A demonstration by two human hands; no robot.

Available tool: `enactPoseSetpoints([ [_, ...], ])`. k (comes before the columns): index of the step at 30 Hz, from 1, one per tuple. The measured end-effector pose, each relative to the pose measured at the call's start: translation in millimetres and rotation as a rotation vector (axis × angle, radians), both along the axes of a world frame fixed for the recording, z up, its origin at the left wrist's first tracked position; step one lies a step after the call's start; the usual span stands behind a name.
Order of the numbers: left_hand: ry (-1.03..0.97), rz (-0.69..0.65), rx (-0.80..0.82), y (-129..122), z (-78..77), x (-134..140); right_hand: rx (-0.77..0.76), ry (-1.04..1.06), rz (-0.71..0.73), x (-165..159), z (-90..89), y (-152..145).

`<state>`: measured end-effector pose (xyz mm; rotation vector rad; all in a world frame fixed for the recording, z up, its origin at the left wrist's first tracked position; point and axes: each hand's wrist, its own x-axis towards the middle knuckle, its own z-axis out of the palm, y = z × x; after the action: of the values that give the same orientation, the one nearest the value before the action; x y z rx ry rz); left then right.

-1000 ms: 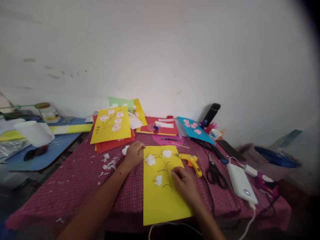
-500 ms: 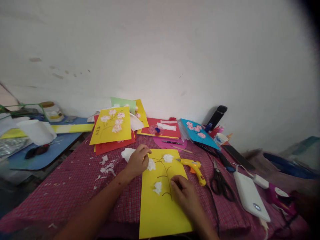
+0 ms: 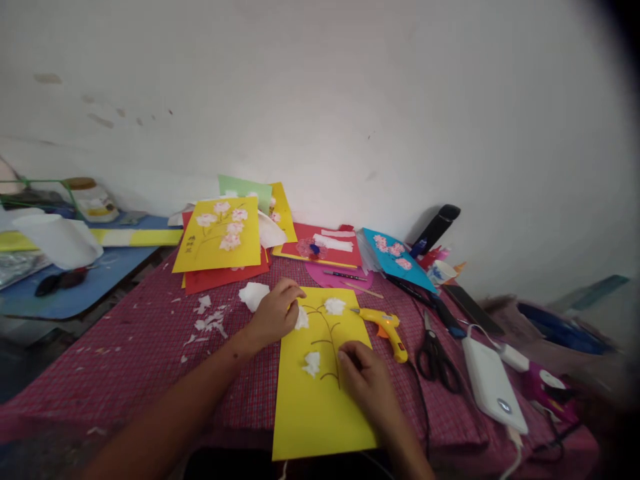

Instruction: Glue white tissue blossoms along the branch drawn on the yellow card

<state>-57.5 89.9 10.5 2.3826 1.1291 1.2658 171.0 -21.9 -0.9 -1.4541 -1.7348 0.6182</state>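
A yellow card point(image 3: 320, 413) lies in front of me with a drawn brown branch and crumpled white paper flowers on it. My left hand point(image 3: 277, 310) is over the card's upper left edge, fingers bent together beside a partly covered white flower point(image 3: 301, 319). What its fingertips hold, if anything, is hidden. My right hand point(image 3: 367, 377) rests on the card's right side, fingers curled, with nothing visible in them. Between the hands sit the lower white flower point(image 3: 311, 363) and the upper one point(image 3: 335, 306). A yellow glue gun point(image 3: 384, 327) lies with its nozzle at the card's right edge.
Black scissors point(image 3: 437, 360) and a white power bank point(image 3: 493, 387) lie to the right. White paper scraps point(image 3: 210, 323) and a white paper piece point(image 3: 253, 295) are on the left of the checked cloth. Finished flower cards point(image 3: 220, 250) and a blue card point(image 3: 400, 260) stand behind.
The whole view has shifted slightly, so things appear a little higher and farther left. Both hands keep nearly the same places on the card.
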Motion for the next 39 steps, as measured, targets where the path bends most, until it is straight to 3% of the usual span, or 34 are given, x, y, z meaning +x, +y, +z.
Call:
enactPoseSetpoints([
  [28,0.035,-0.033,0.001,-8,5.4,1,-0.006,-0.08,-0.018,-5,0.1,1],
  [39,0.107,-0.317,-0.015,-17,12.0,6,-0.01,-0.076,-0.006,-3,-1.5,1],
])
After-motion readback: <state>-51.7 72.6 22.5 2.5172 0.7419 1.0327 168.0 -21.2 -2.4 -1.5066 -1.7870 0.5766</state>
